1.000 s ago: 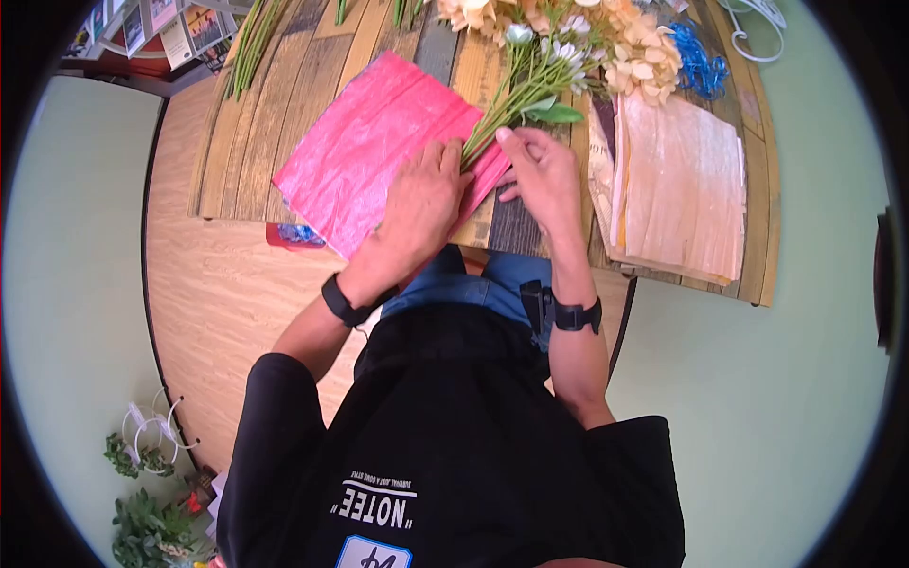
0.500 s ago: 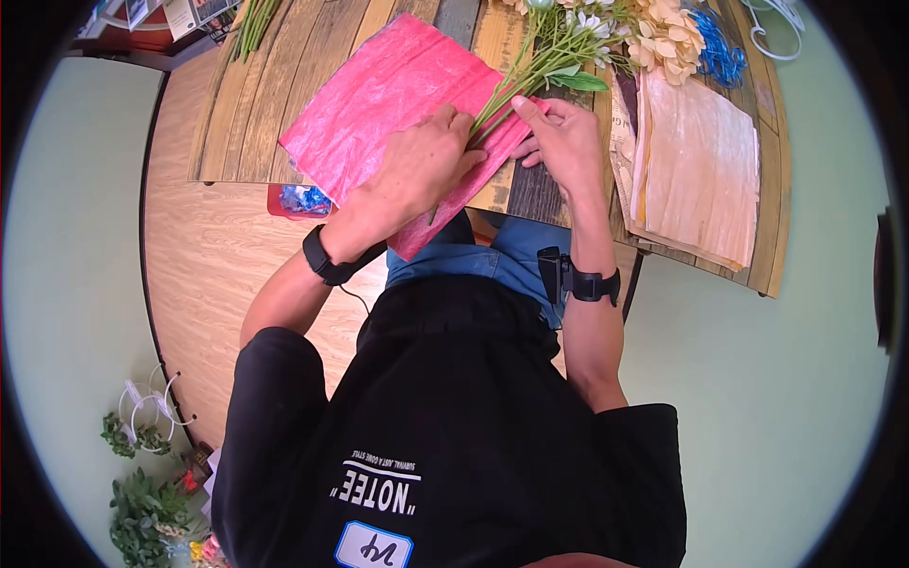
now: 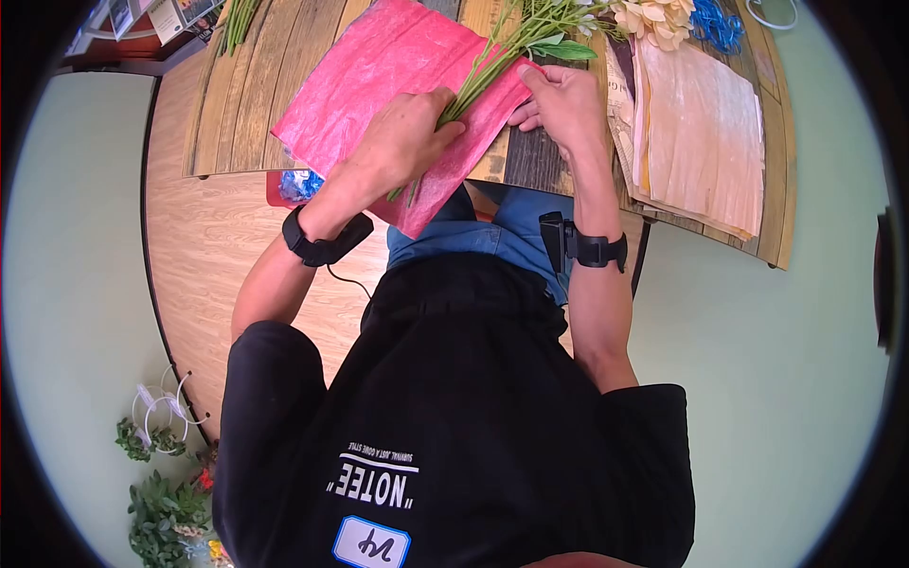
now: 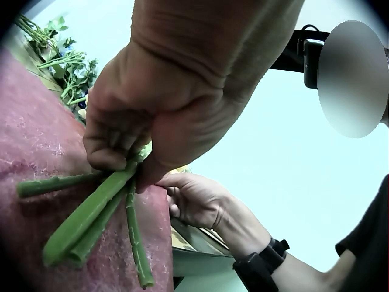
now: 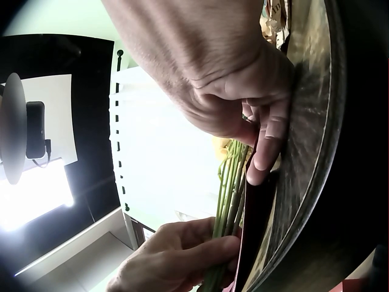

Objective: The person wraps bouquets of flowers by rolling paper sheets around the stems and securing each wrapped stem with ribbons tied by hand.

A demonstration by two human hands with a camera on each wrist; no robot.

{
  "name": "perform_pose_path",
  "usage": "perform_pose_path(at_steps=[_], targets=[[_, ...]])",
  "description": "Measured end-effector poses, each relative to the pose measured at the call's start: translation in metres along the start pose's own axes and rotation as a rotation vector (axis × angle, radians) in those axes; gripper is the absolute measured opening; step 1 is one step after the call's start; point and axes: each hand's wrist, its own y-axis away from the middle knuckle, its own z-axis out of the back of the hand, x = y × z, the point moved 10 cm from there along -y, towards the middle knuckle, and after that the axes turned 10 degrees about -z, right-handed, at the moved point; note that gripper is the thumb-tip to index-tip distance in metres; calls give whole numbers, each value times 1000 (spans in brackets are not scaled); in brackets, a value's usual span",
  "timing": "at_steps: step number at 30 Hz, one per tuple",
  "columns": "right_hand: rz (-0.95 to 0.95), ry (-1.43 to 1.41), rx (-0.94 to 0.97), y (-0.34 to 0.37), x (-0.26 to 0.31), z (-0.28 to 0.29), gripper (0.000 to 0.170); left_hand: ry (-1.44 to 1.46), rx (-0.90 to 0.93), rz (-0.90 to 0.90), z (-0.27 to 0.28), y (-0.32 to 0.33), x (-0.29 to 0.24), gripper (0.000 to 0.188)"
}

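Pink wrapping paper (image 3: 379, 57) lies on the wooden table, its near corner hanging past the edge. Across its right part runs a bunch of green stems (image 3: 473, 83). The left hand (image 3: 402, 137) grips the stems low down; in the left wrist view the cut stem ends (image 4: 91, 222) fan out below the left hand (image 4: 176, 97). The right hand (image 3: 568, 106) pinches the paper's right edge between thumb and fingers. In the right wrist view, the right hand (image 5: 243, 97) has its fingers at the paper's edge, above the left hand (image 5: 176, 255).
Peach flowers (image 3: 658, 19) and blue shredded material (image 3: 717, 26) lie at the back right. A stack of pale sheets (image 3: 701, 137) sits at the right. More green stems (image 3: 240, 24) are at the back left. Below the table's front edge is a red container with blue material (image 3: 299, 185).
The paper and stems have shifted toward the body, and the stem ends now show below the left hand. The right hand has moved from beside the stems to the paper's right edge.
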Motion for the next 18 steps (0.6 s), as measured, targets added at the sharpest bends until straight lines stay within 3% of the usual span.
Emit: perform_pose_path(at_steps=[5,8,18], targets=[[-1,9,-5,-2,-2,1,34,-91,32,89,-2,5,-6,27],[16,15,-15,-2,-2,2,33,-191,-57,4,-6,7,-8,29],[33,8,-32,-5,-4,3,32,-232,-93,17,-6,16,-11,32]])
